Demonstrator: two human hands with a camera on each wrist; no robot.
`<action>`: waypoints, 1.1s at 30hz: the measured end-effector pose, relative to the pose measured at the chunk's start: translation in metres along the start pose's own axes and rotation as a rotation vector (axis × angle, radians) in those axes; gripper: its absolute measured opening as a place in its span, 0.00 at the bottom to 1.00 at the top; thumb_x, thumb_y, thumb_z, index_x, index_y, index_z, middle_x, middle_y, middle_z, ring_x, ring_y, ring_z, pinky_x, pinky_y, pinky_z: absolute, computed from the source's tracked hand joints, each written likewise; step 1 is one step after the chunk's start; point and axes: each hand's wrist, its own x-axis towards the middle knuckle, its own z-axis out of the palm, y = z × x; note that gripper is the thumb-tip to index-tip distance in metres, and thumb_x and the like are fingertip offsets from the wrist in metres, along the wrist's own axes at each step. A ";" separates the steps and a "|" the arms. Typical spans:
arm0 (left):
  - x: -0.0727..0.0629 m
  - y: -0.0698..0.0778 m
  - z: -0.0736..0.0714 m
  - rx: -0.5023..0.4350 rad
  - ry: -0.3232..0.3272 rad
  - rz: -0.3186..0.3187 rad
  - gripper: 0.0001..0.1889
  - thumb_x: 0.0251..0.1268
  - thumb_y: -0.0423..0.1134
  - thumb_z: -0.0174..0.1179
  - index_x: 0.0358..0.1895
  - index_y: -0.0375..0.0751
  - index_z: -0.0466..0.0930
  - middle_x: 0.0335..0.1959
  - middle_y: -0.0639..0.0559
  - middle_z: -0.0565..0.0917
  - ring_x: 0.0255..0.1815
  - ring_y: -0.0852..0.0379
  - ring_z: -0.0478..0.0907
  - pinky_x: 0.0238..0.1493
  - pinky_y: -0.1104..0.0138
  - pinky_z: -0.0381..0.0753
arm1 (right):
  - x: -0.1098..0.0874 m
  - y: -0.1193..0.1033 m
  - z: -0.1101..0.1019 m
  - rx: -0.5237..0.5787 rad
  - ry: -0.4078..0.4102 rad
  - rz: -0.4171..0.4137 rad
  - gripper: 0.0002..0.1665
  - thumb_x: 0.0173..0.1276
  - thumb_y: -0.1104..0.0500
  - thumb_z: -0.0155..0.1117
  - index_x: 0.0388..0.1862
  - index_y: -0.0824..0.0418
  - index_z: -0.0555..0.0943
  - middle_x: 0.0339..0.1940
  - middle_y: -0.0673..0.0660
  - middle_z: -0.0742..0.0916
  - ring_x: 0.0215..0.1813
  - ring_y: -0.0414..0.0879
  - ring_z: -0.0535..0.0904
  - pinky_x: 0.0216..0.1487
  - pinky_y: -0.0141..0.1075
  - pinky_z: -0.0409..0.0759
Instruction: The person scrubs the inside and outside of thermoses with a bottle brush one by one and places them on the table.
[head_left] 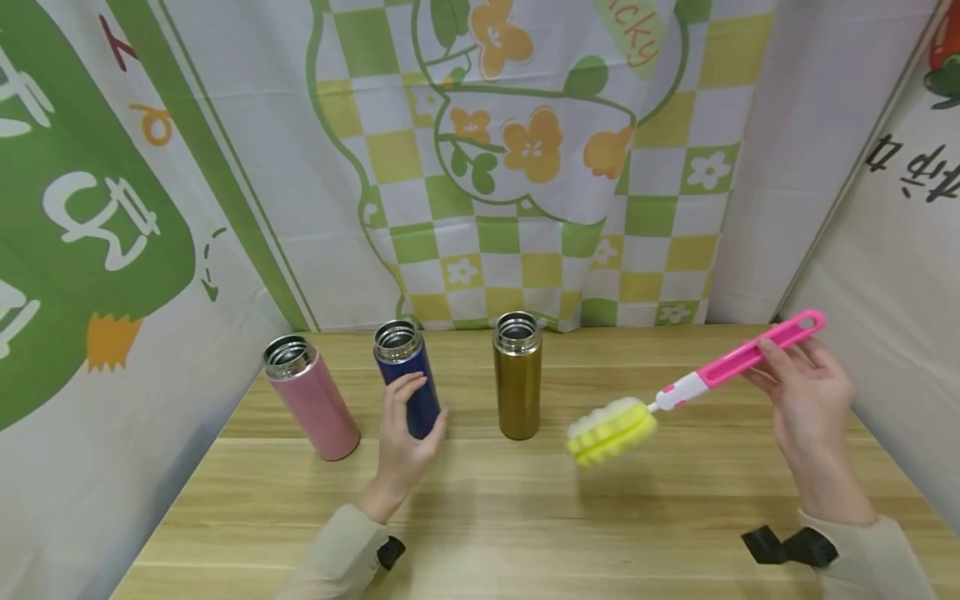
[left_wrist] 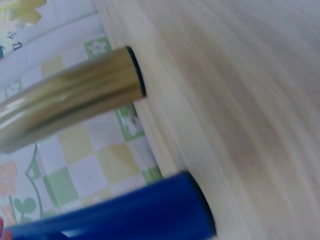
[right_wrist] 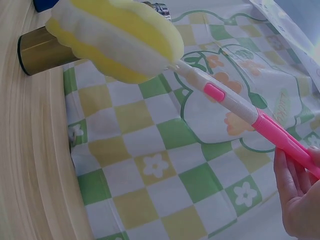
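Observation:
My right hand (head_left: pixel 813 408) pinches the pink handle (head_left: pixel 757 354) of a bottle brush. The brush's yellow-and-white sponge head (head_left: pixel 611 431) points down to the left over the table; it also shows large in the right wrist view. My left hand (head_left: pixel 405 442) is at a dark blue thermos bottle (head_left: pixel 408 358), fingers loosely curved across its front and thumb out by its lower right side. This bottle stands without a lid, its steel neck showing. The left wrist view is blurred and shows the blue bottle's base (left_wrist: pixel 195 210) with a fingertip at the corner.
A pink lidless bottle (head_left: pixel 315 404) stands left of the blue one. To the right stands a gold lidless bottle (head_left: pixel 517 383). The wooden table (head_left: pixel 525 533) ends at a checkered, printed curtain (head_left: pixel 498 242) behind, with printed cloth on both sides.

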 end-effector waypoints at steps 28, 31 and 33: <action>0.011 -0.004 0.084 -0.412 -0.311 -0.736 0.41 0.44 0.38 0.69 0.63 0.42 0.55 0.60 0.40 0.63 0.58 0.42 0.65 0.58 0.54 0.62 | 0.010 0.014 0.006 0.060 0.021 0.034 0.15 0.51 0.75 0.61 0.40 0.71 0.76 0.28 0.64 0.84 0.31 0.52 0.82 0.32 0.39 0.78; 0.016 0.001 0.085 -0.423 -0.314 -0.793 0.41 0.43 0.32 0.68 0.63 0.39 0.55 0.61 0.39 0.62 0.58 0.42 0.64 0.59 0.55 0.62 | 0.010 0.015 0.006 0.060 0.015 0.025 0.14 0.51 0.76 0.61 0.39 0.71 0.76 0.28 0.64 0.84 0.31 0.52 0.83 0.32 0.39 0.78; 0.020 0.005 0.084 -0.437 -0.311 -0.803 0.41 0.43 0.29 0.67 0.62 0.35 0.55 0.61 0.36 0.62 0.58 0.41 0.63 0.59 0.54 0.62 | 0.011 0.016 0.006 0.061 0.010 0.023 0.14 0.51 0.76 0.61 0.39 0.71 0.76 0.28 0.64 0.84 0.31 0.52 0.83 0.32 0.39 0.78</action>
